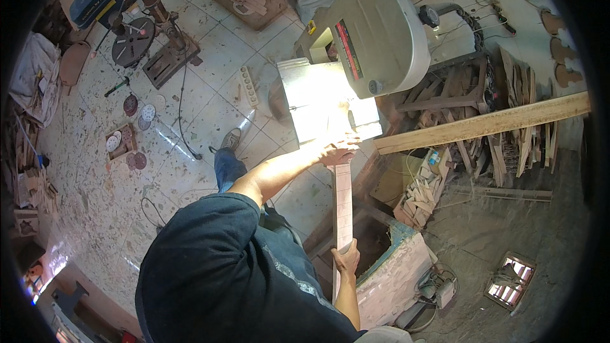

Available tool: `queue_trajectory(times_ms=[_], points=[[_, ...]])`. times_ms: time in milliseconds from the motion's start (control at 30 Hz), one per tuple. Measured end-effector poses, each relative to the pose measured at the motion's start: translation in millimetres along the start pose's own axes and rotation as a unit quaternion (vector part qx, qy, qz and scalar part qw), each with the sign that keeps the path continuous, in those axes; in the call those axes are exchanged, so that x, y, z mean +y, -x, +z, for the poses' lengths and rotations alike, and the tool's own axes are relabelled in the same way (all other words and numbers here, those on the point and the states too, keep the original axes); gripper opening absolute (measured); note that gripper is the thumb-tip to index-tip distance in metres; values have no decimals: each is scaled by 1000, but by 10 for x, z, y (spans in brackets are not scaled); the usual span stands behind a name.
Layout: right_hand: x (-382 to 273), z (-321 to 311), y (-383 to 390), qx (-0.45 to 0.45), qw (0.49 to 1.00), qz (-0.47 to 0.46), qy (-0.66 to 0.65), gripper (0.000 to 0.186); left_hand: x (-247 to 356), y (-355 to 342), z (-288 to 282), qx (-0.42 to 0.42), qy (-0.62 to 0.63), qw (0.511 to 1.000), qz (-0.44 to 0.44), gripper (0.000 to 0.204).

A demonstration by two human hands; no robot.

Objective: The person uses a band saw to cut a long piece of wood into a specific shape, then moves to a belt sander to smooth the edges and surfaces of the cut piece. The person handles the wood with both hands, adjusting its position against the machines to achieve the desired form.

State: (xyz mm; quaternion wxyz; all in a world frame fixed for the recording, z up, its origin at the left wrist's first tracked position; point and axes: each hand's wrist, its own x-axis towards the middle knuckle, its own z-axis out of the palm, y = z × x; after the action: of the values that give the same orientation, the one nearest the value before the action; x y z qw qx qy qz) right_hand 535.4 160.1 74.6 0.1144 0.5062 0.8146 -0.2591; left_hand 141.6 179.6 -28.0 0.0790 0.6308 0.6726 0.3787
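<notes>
A long wooden board (343, 206) is handled at the brightly lit table (300, 86) of a bandsaw (384, 32).
The board is clamped between thumb and fingers of the right hand (346, 258); the left hand (337, 150) is laid over it farther along, by the table's near edge, though whether its fingers are closed cannot be told.

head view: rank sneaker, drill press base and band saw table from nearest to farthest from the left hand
1. band saw table: nearest, just ahead of the left hand
2. sneaker: off to the hand's left, lower down
3. drill press base: farthest, ahead and well to the left
</notes>
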Motion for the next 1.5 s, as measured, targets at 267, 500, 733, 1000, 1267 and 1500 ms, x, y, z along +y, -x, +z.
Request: queue_trajectory(times_ms=[267, 500, 733, 1000, 1267, 1500], points=[[22, 8, -3, -4, 1000, 9, 6, 62, -22, 1, 48, 17, 7, 1000, 4, 34], [26, 23, 8, 7, 1000, -8, 5, 62, -17, -13, 31, 36, 16, 999, 15, 32], [-2, 31, 26, 9, 1000, -2, -1, 62, -43, -16, 82, 38, 31, 999, 17, 32], [-25, 31, 29, 7, 1000, 1, 3, 62, -48, -34, 83, 28, 40, 999, 11, 34], [-70, 14, 36, 3, 1000, 6, -5, 61, -87, -25, 140, 22, 41, 999, 13, 35], [-10, 57, 39, 10, 1000, 0, -3, 61, -57, -51, 111, 51, 46, 997, 24, 27]])
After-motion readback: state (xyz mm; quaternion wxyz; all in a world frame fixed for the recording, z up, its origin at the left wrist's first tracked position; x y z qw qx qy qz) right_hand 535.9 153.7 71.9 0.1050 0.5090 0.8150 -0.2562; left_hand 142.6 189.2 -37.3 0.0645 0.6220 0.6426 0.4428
